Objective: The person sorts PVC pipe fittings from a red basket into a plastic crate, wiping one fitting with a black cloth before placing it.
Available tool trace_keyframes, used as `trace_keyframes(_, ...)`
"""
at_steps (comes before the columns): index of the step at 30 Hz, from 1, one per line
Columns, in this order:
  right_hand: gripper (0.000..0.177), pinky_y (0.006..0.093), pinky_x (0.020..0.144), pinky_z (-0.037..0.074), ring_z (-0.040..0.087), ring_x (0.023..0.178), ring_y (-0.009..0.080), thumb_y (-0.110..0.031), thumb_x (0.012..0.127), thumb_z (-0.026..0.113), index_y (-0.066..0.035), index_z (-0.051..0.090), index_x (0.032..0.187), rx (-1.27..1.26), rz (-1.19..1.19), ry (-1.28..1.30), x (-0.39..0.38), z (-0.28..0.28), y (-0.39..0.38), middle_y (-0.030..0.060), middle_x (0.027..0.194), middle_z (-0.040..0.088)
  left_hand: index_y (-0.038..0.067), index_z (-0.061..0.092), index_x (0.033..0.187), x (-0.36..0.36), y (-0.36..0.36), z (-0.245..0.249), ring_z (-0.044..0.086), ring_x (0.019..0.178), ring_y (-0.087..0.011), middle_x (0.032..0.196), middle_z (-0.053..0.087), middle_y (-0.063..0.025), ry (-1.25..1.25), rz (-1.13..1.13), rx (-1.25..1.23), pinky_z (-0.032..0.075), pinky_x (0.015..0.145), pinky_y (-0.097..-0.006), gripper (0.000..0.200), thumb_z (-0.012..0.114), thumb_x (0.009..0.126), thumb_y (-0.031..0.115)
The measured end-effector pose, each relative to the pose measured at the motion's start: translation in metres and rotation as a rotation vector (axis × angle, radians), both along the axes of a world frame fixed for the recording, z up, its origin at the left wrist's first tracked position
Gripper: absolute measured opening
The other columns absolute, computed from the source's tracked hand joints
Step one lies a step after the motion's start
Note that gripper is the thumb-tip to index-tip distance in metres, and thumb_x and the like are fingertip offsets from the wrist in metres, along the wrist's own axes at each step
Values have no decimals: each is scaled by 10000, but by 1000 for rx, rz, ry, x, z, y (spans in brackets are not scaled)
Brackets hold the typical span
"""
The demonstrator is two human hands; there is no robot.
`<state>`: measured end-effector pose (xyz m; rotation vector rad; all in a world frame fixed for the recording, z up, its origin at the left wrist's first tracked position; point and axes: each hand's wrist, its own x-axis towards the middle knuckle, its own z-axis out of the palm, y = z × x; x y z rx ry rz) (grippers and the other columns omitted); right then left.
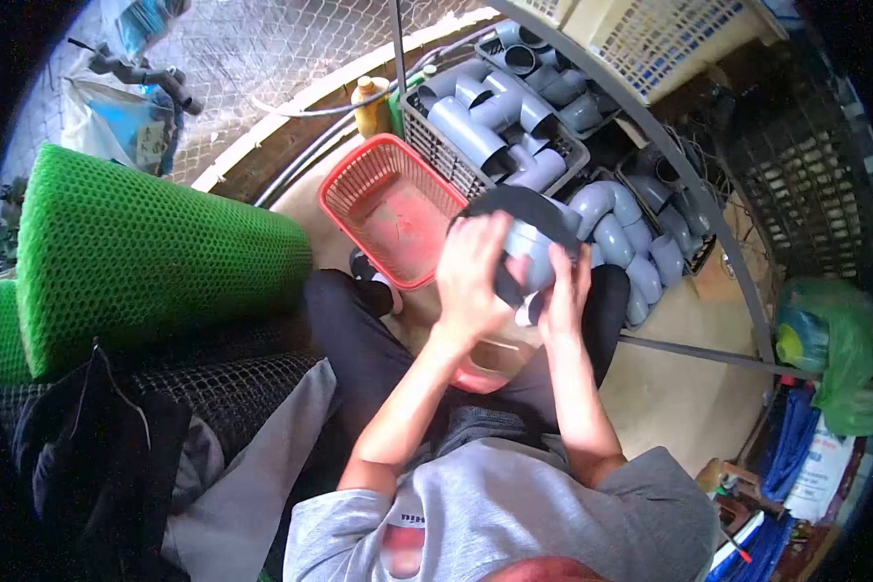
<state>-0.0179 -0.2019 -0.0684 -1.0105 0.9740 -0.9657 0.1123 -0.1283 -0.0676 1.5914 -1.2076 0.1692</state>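
Between my hands, above my lap, is a round object (531,254) with a wide black outer band and a shiny blue-grey middle. Motion blur hides its exact kind. My left hand (472,276) presses along its left side, fingers laid over the black band. On the other side my right hand (565,291) grips the lower right edge with bent fingers. Just beyond the object stands a red plastic basket (334,209), with reddish marks on its floor. A pinkish-red item (480,376) shows below my wrists, mostly hidden by my arms and legs.
Black crates (448,153) of grey pipe elbows (468,134) stand ahead, with more elbows (611,238) piled right. Green mesh rolls (165,252) fill the left. A yellow bottle (371,107) stands behind the basket. Metal frame bars (708,354) cross the right side.
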Motion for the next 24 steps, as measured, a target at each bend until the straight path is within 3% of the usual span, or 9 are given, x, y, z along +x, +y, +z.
trace_keyframes(3,730,409,1091,446,555,1285,254,-307,931,758,-9,421,1505,-314,189,-57,0,19,16,174,1399,579,-55,516,1478,10,12,15,588,1315,-305,1426,614,-197,869,-144,42,444,1129,-406,524,502,1096,304)
trace_keyframes(5,863,422,1130,416,528,1337,273,-349,896,787,-3,361,1561,-677,334,76,4,14,-3,188,1434,554,-92,440,1515,4,10,-9,532,1361,-253,1485,561,-189,1052,-173,-100,413,1150,-384,578,439,1126,335)
trace_keyframes(7,904,420,1170,371,489,1386,294,-479,923,714,12,342,1585,-578,427,-38,11,5,-22,202,1503,502,-60,389,1563,-23,16,9,463,1430,-269,1559,483,-180,1107,-59,-21,324,1215,-417,623,445,1115,369)
trace_keyframes(11,716,393,1197,342,437,1439,264,-469,1078,446,10,335,1598,-212,434,-213,17,-19,-25,171,1562,463,-90,542,1417,-46,33,27,470,1411,-485,1430,554,-293,70,10,97,347,1199,-540,642,737,921,269)
trace_keyframes(15,734,423,1241,279,366,1496,257,-393,1046,513,2,293,1624,-240,488,-228,-7,-28,8,166,1614,394,-39,646,1286,13,17,36,530,1340,-462,1373,594,-254,107,-378,-127,388,1161,-502,448,698,935,235)
trace_keyframes(17,777,431,1259,230,326,1521,273,-410,1029,528,25,278,1622,-414,353,-117,-6,20,30,175,1633,365,-45,638,1303,15,22,31,527,1363,-409,1402,587,-239,586,-253,-11,372,1169,-456,399,650,974,181)
trace_keyframes(19,759,417,1217,315,392,1474,262,-527,1032,448,-13,357,1583,-115,241,-285,0,22,34,130,1590,423,-24,642,1328,-7,19,49,466,1430,-370,1467,549,-224,580,-249,-16,319,1213,-469,402,575,1028,235)
trace_keyframes(21,661,407,1190,358,471,1414,271,-444,1074,403,-31,367,1588,47,316,-496,-7,-8,5,162,1524,498,0,674,1271,-39,29,17,488,1402,-390,1417,576,-224,223,-180,-27,315,1211,-547,420,583,995,303)
trace_keyframes(24,671,406,1140,434,590,1278,247,-558,1095,341,-70,428,1547,42,401,-537,-16,3,0,131,1475,554,61,720,1082,-42,35,67,557,1290,-423,1245,656,-181,-291,-405,92,348,1190,-597,346,694,842,308)
